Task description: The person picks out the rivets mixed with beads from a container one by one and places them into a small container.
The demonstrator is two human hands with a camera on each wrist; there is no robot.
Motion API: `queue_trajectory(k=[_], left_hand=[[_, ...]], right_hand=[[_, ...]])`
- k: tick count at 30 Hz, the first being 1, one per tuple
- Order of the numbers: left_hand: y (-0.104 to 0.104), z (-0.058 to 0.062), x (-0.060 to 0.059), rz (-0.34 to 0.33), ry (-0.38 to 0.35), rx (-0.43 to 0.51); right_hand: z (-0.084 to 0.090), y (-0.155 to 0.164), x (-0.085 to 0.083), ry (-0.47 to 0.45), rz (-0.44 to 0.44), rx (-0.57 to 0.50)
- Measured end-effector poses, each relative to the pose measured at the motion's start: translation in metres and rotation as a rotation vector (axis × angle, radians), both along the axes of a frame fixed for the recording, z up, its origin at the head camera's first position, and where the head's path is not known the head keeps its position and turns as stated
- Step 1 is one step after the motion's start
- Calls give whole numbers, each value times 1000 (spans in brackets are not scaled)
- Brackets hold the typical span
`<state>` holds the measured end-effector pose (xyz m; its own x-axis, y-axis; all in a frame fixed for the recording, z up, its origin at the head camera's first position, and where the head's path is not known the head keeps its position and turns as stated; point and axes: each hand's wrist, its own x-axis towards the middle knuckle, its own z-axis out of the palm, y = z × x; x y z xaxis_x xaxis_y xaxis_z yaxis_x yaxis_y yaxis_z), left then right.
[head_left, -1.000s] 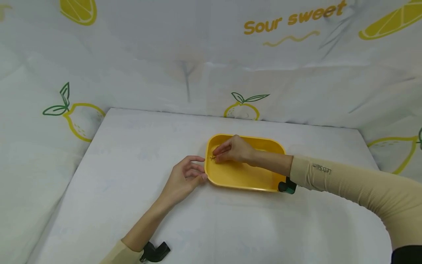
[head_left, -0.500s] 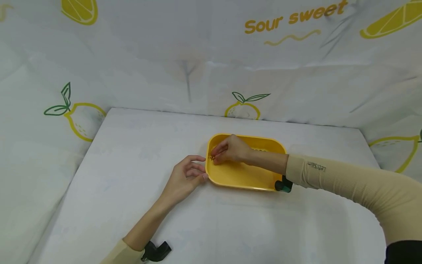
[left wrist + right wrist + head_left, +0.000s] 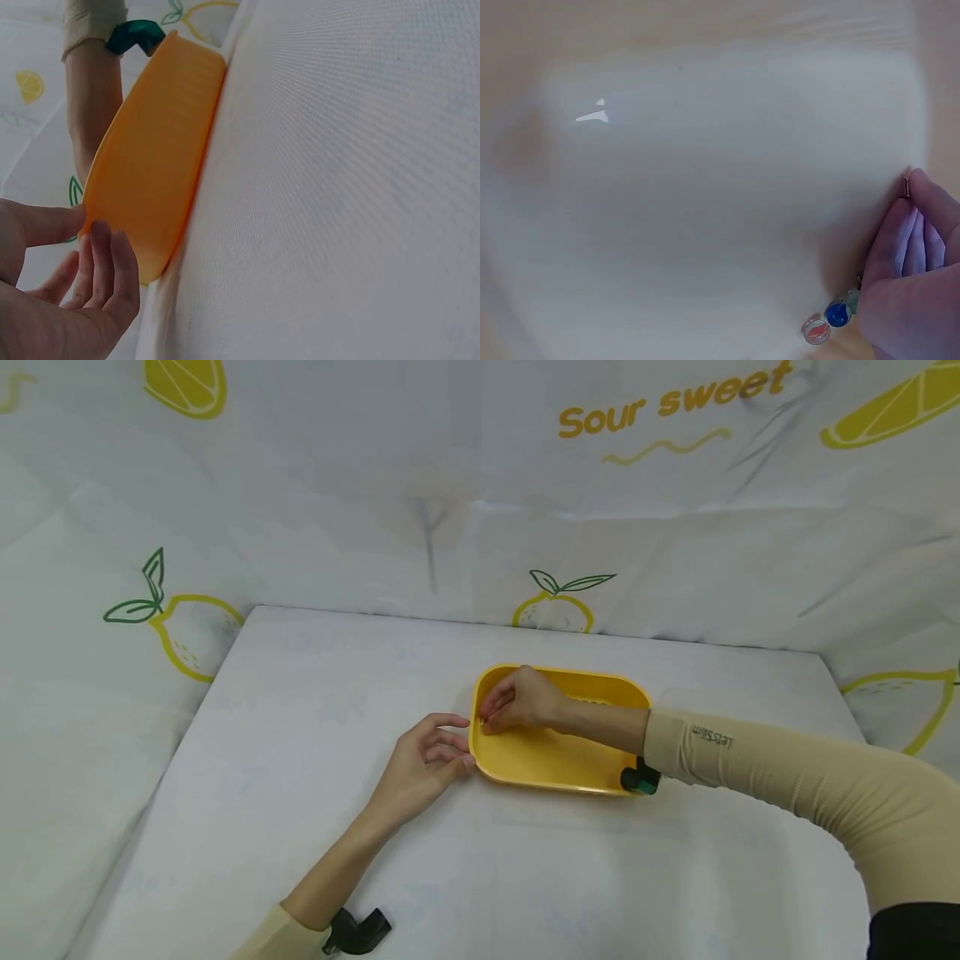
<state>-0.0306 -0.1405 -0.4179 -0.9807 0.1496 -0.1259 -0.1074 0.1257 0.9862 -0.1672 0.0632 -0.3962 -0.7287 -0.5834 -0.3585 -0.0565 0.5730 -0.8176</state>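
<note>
Right hand [image 3: 525, 700] of mine shifted slightly left since second ago in head view, inside yellow tray [image 3: 551, 760] on white table [image 3: 300, 710]; left hand [image 3: 416, 768] same place, at tray's left end. Left wrist view: thumb at rim, apart from my loosely bent fingers. Right wrist view: I pinch tiny metal piece [image 3: 907, 186] inside tray — red-swirled marble [image 3: 816, 330], blue marble [image 3: 838, 314] near palm.

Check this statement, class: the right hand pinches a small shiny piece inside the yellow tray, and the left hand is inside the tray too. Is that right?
Not quite: the left hand is outside the yellow tray, beside its end wall, as the head view shows. The right hand does pinch a small shiny piece inside the tray.
</note>
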Motion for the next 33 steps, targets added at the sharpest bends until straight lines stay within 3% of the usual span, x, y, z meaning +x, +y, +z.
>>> queue_trajectory(k=[12,25,33], left_hand=[[0,0,0,-7,13,11],[0,1,0,-3,11,11],[0,1,0,0,7,11]], right_hand=[[-3,-1,-2,36,32,-11],[-1,-1,-4,13,20,20],[1,2,-4,10,19,-16]])
